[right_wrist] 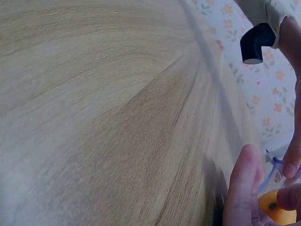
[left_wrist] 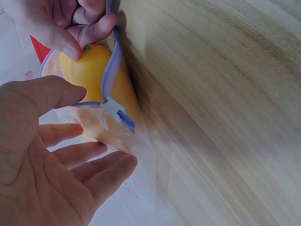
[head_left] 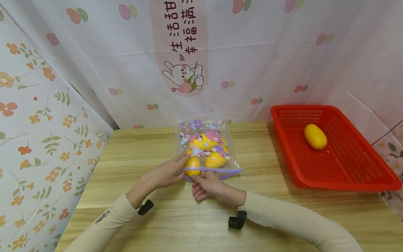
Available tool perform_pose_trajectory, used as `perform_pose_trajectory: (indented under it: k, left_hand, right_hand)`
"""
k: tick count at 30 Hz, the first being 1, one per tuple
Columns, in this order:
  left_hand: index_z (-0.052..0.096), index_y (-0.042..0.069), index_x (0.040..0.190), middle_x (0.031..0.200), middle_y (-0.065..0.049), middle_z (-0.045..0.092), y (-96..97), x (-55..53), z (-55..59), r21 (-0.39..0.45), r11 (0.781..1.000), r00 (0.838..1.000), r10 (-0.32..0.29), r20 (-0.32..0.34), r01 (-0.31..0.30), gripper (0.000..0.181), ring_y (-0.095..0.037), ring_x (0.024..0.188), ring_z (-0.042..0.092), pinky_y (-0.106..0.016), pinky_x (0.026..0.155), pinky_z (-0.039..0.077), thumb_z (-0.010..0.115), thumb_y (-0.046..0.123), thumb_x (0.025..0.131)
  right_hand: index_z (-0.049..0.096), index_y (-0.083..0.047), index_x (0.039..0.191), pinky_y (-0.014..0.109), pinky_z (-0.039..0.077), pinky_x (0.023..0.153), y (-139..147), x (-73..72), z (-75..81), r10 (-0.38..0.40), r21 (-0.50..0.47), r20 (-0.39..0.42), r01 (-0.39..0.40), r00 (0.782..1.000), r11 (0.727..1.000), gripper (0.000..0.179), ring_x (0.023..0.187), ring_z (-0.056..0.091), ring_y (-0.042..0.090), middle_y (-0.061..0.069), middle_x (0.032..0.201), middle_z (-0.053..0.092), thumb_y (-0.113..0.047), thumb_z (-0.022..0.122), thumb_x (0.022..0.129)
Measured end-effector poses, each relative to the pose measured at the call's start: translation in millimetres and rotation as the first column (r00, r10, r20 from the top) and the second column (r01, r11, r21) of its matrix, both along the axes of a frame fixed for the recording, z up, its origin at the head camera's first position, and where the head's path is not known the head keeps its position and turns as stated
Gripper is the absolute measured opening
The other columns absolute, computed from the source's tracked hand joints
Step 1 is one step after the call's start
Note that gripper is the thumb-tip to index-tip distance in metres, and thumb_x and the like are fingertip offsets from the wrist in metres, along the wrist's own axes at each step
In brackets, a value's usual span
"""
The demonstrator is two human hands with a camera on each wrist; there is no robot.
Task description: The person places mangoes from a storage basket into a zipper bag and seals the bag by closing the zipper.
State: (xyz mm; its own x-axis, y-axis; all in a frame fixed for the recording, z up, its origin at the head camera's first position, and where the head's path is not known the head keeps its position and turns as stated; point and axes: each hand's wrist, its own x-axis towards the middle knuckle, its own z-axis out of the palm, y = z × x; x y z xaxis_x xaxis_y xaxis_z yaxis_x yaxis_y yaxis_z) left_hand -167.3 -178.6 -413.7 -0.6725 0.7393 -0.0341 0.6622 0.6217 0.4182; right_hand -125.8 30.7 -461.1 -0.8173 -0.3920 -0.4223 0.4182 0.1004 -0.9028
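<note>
A clear zip bag (head_left: 232, 159) with pink and purple cartoon prints lies on the table, its purple-edged mouth toward me. Several smooth yellow lemon-like fruits (head_left: 216, 159) are inside. One more yellow fruit (left_wrist: 89, 70) sits in the mouth, its green stem end facing out. My left hand (head_left: 165, 174) holds the bag's edge at the left, thumb on the purple strip and fingers along the outside, near the white slider (left_wrist: 113, 109). My right hand (head_left: 212, 187) is at the mouth; its thumb presses the fruit's end while the other fingers extend below, off the fruit.
At the right stands a red perforated basket (head_left: 346, 186) holding one yellow fruit (head_left: 316, 136). A printed curtain (head_left: 245, 70) hangs along the table's back edge, and a floral cloth (head_left: 37, 140) hangs at the left. Black camera mounts (head_left: 237, 220) sit on both wrists.
</note>
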Motion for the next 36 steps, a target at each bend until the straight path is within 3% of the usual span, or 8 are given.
perform_pose_trajectory:
  k: [16, 36]
  left_hand:
    - [0.033, -0.006, 0.154, 0.158, -0.032, 0.026, 0.7, 0.8, 0.9, -0.001, 1.0, 1.0, 0.015, 0.009, -0.015, 0.063, -0.044, 0.137, 0.042, -0.051, 0.105, 0.044, 0.062, 0.01, 0.1]
    - [0.032, -0.006, 0.155, 0.157, -0.033, 0.026, -2.4, 2.1, -3.8, -0.012, 1.0, 0.999, 0.028, -0.02, -0.028, 0.069, -0.045, 0.137, 0.041, -0.051, 0.107, 0.043, 0.067, 0.009, 0.098]
  right_hand:
    - [0.064, 0.012, 0.093, 0.036, 0.061, 0.057, -1.9, -1.8, 1.3, -0.013, -0.011, 0.046, 0.013, 0.999, 1.0, 0.04, 0.055, 0.067, 0.017, 0.011, 0.069, 0.067, -0.022, 0.048, 0.108]
    - [0.065, 0.007, 0.089, 0.036, 0.061, 0.057, 29.6, 5.5, 6.0, 0.127, 0.033, 0.037, -0.128, 0.991, 0.991, 0.043, 0.055, 0.066, 0.017, 0.013, 0.071, 0.067, -0.028, 0.051, 0.108]
